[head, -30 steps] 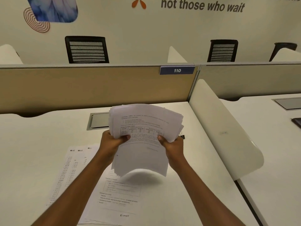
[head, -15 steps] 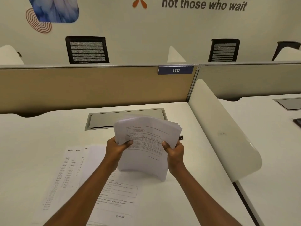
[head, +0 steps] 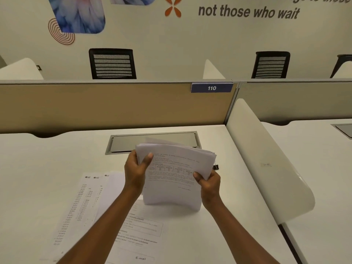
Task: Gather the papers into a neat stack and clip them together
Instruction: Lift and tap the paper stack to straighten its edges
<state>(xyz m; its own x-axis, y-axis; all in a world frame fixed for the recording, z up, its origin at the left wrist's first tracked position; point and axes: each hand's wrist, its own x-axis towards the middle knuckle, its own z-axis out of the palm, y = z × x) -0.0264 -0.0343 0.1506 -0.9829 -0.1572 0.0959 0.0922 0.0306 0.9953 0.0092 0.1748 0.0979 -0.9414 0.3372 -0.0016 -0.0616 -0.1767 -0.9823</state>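
I hold a bundle of printed white papers (head: 173,174) upright over the desk, its lower edge resting on the desk surface. My left hand (head: 136,172) grips the bundle's left side, thumb on the front sheet. My right hand (head: 208,182) grips its right side lower down. The sheets' top edges are fanned and uneven. More printed sheets (head: 83,204) lie flat on the desk to the left and under my forearms. A small black binder clip (head: 215,167) lies on the desk just right of the bundle, partly hidden by it.
A white desk (head: 38,178) has a grey cable hatch (head: 152,141) behind the papers. A tan partition (head: 95,105) with a "110" tag closes the back. A white curved divider (head: 266,164) stands on the right, with another desk beyond it.
The bundle has come down from mid-air until its lower edge meets the desk. Both hands kept their grip, and the left hand slid higher on the left side.
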